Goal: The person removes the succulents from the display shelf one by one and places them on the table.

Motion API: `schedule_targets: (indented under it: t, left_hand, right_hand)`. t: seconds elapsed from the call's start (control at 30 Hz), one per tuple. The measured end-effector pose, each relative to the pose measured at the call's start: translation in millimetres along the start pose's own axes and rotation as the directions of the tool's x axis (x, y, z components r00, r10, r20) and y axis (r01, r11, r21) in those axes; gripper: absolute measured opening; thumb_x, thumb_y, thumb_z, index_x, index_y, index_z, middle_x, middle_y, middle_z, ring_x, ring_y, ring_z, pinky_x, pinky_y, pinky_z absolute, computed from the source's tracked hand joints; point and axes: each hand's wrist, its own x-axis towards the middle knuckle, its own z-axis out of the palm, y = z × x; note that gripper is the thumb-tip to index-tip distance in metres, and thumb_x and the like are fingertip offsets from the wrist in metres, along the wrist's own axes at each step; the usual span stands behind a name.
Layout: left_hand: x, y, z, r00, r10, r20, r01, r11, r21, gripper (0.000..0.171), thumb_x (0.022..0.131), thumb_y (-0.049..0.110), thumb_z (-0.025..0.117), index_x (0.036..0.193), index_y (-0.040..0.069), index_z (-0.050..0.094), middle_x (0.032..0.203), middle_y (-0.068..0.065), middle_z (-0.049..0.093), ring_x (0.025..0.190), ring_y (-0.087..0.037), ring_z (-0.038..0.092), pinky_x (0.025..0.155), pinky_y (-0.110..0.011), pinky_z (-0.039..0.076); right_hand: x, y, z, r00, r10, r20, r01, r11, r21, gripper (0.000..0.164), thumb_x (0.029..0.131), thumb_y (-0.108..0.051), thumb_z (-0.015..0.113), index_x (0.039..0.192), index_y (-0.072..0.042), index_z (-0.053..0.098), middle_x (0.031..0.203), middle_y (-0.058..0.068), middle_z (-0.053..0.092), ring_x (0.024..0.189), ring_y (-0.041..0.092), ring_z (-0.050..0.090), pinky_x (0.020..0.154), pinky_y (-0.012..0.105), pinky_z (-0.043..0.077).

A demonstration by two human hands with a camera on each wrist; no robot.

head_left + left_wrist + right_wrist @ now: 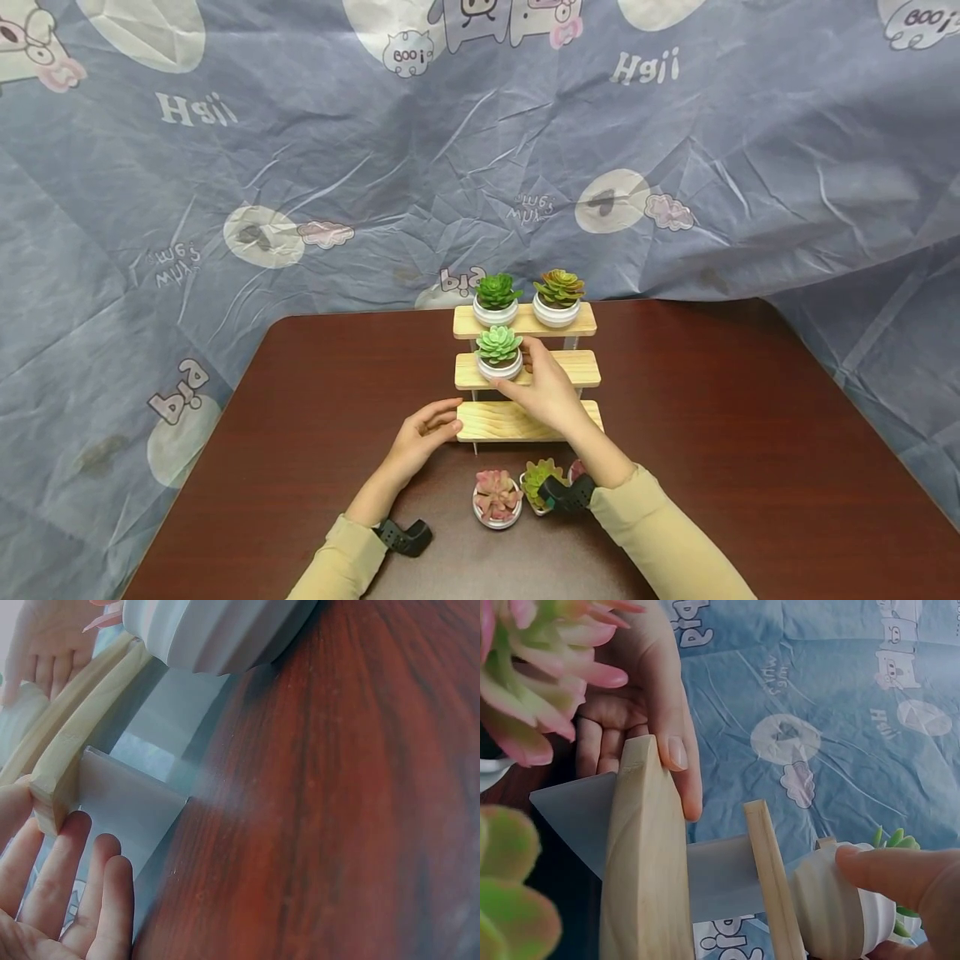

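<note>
A three-step wooden shelf stand point(501, 422) stands on the table. On its middle step, toward the left end, is a light green succulent point(498, 343) in a white ribbed pot point(832, 904). My right hand point(551, 393) holds that pot, thumb at the front and fingers round the far side. At the left end of the lowest step, my left hand point(422, 437) pinches the board between thumb and fingers, as the left wrist view shows. On the top step sit a dark green succulent point(497, 292) and a green-and-orange succulent point(559, 288), both in white pots.
Before the stand are a pink succulent point(497, 497), a yellow-green succulent point(542, 482) and another reddish plant point(577, 470), partly hidden by the right wrist. Clear supports point(127, 795) carry the boards. A blue printed cloth point(375, 167) hangs behind the dark red table point(712, 417).
</note>
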Motion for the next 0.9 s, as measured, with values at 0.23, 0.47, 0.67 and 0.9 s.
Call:
schedule_targets:
  t: [0.23,0.47,0.67,0.9]
  left_hand:
    - [-1.8,-0.2,1.4,1.0,-0.012,0.003,0.012,1.0,0.0,0.042,0.093,0.002,0.057,0.131,-0.012,0.045,0.118,-0.03,0.056,0.096,-0.01,0.061,0.082,-0.03,0.053]
    - [-2.1,-1.7,0.9,1.0,-0.008,-0.002,0.008,1.0,-0.002,0.043,0.092,0.003,0.058,0.131,-0.012,0.046,0.117,-0.03,0.057,0.095,-0.01,0.061,0.082,-0.03,0.053]
    - [-1.5,-2.6,-0.1,1.0,0.007,-0.003,-0.007,1.0,0.002,0.041,0.092,0.003,0.059,0.13,-0.009,0.048,0.117,-0.028,0.058,0.095,-0.012,0.062,0.083,-0.039,0.053]
    - [-0.5,-0.9,-0.3,1.0,0.007,-0.003,-0.007,1.0,0.008,0.041,0.092,0.003,0.058,0.13,-0.009,0.048,0.117,-0.028,0.057,0.094,-0.011,0.062,0.084,-0.045,0.051]
  right_hand:
    - [-4.0,2.1,1.3,0.999,0.01,-0.044,-0.012,0.999,-0.049,0.069,0.076,-0.024,0.079,0.131,0.0,0.044,0.121,0.018,0.055,0.107,0.03,0.055,0.091,0.04,0.047]
    - [-10.2,2.3,-2.4,0.999,-0.003,-0.046,-0.004,0.99,-0.141,0.069,0.077,-0.03,0.078,0.131,0.0,0.047,0.119,0.016,0.055,0.103,0.029,0.057,0.086,0.04,0.049]
    - [-16.5,3.9,-8.7,0.998,-0.016,-0.057,0.009,0.994,-0.113,0.069,0.076,-0.028,0.079,0.13,0.0,0.048,0.115,0.016,0.057,0.102,0.028,0.058,0.087,0.04,0.05]
    - [-26.9,7.0,-16.2,0.997,-0.013,-0.075,0.007,0.996,-0.088,0.063,0.075,-0.027,0.08,0.125,-0.002,0.051,0.111,0.015,0.059,0.099,0.029,0.06,0.086,0.043,0.049]
